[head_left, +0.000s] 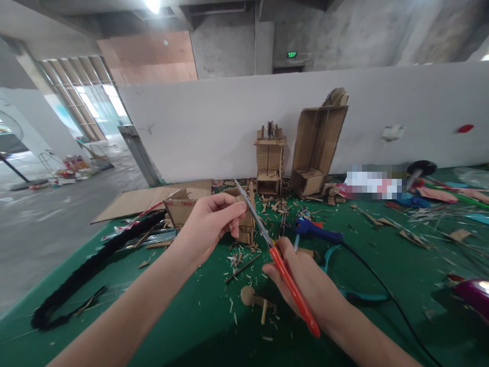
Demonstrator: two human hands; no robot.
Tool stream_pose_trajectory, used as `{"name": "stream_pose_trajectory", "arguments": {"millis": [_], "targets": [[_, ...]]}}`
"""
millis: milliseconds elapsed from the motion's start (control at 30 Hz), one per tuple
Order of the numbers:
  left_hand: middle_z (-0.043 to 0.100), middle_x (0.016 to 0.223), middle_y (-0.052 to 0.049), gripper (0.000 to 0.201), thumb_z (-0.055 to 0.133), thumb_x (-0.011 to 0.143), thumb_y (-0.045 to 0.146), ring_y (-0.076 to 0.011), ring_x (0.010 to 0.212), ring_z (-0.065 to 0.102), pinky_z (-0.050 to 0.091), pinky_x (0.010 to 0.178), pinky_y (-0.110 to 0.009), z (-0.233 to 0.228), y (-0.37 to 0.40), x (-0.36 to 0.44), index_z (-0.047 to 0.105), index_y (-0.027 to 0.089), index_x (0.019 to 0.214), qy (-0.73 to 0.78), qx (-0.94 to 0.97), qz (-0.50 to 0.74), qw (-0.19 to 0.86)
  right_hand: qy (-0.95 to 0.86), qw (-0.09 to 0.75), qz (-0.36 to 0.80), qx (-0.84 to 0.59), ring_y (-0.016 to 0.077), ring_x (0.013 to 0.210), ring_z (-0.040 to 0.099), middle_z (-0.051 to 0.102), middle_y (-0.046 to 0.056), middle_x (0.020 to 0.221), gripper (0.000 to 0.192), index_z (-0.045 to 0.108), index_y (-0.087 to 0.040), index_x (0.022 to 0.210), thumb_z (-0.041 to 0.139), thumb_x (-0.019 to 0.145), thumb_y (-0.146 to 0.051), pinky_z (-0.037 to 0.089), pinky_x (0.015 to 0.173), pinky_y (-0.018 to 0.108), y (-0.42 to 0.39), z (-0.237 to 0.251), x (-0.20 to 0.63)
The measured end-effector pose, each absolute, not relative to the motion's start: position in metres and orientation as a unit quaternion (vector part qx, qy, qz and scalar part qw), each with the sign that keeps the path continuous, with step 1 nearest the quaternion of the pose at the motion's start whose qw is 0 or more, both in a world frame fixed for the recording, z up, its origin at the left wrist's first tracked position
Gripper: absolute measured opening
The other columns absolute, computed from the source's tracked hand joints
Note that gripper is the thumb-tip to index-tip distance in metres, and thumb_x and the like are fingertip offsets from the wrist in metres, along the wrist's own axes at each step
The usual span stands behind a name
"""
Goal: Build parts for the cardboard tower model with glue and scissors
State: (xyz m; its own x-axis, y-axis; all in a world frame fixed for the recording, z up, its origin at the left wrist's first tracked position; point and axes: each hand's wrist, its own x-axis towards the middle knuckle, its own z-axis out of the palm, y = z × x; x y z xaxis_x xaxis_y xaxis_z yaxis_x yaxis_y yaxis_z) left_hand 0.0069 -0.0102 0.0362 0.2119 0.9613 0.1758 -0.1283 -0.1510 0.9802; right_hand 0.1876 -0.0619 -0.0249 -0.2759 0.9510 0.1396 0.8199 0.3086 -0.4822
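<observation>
My right hand (309,278) grips a pair of scissors (291,286) with red handles; the blades point up and away from me. Beside the blade tips, my left hand (214,221) is closed in a pinch. What lies between its thumb and fingers is too small to make out. Behind the left hand stands a small cardboard box (179,211), partly covered by it. Below the hands, a round cardboard piece (248,295) lies among thin shavings on the green table (183,316).
A small cardboard structure (268,163) and a taller cardboard box (317,148) stand against the white partition (214,122). A blue glue gun (319,232) with a black cord lies to the right. On the left are a black fuzzy strip (95,265) and a flat cardboard sheet (126,204).
</observation>
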Motion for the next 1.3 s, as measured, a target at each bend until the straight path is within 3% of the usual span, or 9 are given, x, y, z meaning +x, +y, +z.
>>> {"name": "stream_pose_trajectory", "arguments": {"millis": [167, 400, 600, 833, 1033, 1300], "targets": [[0.052, 0.053, 0.004, 0.018, 0.066, 0.077, 0.025, -0.0051, 0.043, 0.048, 0.036, 0.043, -0.017, 0.037, -0.01, 0.007, 0.059, 0.016, 0.064, 0.377, 0.577, 0.502, 0.522, -0.776, 0.217, 0.14, -0.576, 0.0234, 0.053, 0.059, 0.06, 0.004, 0.063, 0.024, 0.031, -0.024, 0.085, 0.039, 0.09, -0.046, 0.03, 0.047, 0.027, -0.061, -0.023, 0.189], [0.041, 0.054, 0.007, 0.012, 0.065, 0.077, 0.024, -0.0045, 0.045, 0.04, 0.033, 0.043, -0.017, 0.035, -0.007, 0.006, 0.056, 0.019, 0.073, 0.393, 0.579, 0.527, 0.483, -0.751, 0.287, 0.208, -0.557, 0.0227, 0.058, 0.06, 0.061, 0.004, 0.067, 0.032, 0.032, -0.022, 0.093, 0.047, 0.084, -0.049, 0.036, 0.05, 0.029, -0.057, -0.025, 0.199], [0.058, 0.056, 0.0, 0.009, 0.063, 0.077, 0.024, -0.01, 0.049, 0.054, 0.043, 0.044, -0.02, 0.037, -0.007, 0.005, 0.057, 0.018, 0.076, 0.431, 0.616, 0.504, 0.426, -0.76, 0.275, 0.232, -0.541, 0.019, 0.055, 0.056, 0.058, 0.001, 0.068, 0.035, 0.032, -0.022, 0.097, 0.048, 0.083, -0.05, 0.035, 0.052, 0.029, -0.057, -0.022, 0.203], [0.056, 0.054, 0.002, 0.009, 0.061, 0.077, 0.022, -0.0072, 0.04, 0.046, 0.039, 0.04, -0.02, 0.036, -0.005, 0.0, 0.066, 0.018, 0.084, 0.422, 0.659, 0.478, 0.399, -0.775, 0.24, 0.221, -0.541, 0.015, 0.049, 0.044, 0.051, -0.005, 0.06, 0.033, 0.031, -0.023, 0.096, 0.049, 0.082, -0.046, 0.031, 0.049, 0.026, -0.057, -0.022, 0.201], [0.049, 0.051, 0.003, 0.018, 0.059, 0.082, 0.033, -0.0071, 0.04, 0.044, 0.035, 0.038, -0.02, 0.038, -0.006, -0.002, 0.063, 0.018, 0.072, 0.411, 0.641, 0.47, 0.447, -0.775, 0.243, 0.225, -0.538, 0.0144, 0.048, 0.044, 0.05, -0.005, 0.059, 0.03, 0.032, -0.023, 0.095, 0.05, 0.082, -0.042, 0.029, 0.048, 0.025, -0.058, -0.02, 0.2], [0.058, 0.057, 0.001, 0.015, 0.067, 0.075, 0.032, -0.0093, 0.049, 0.053, 0.043, 0.044, -0.019, 0.039, -0.006, 0.002, 0.065, 0.018, 0.08, 0.43, 0.582, 0.537, 0.434, -0.787, 0.275, 0.246, -0.495, 0.0155, 0.054, 0.05, 0.06, 0.002, 0.071, 0.026, 0.034, -0.022, 0.094, 0.048, 0.084, -0.042, 0.033, 0.051, 0.027, -0.058, -0.024, 0.204]]}}
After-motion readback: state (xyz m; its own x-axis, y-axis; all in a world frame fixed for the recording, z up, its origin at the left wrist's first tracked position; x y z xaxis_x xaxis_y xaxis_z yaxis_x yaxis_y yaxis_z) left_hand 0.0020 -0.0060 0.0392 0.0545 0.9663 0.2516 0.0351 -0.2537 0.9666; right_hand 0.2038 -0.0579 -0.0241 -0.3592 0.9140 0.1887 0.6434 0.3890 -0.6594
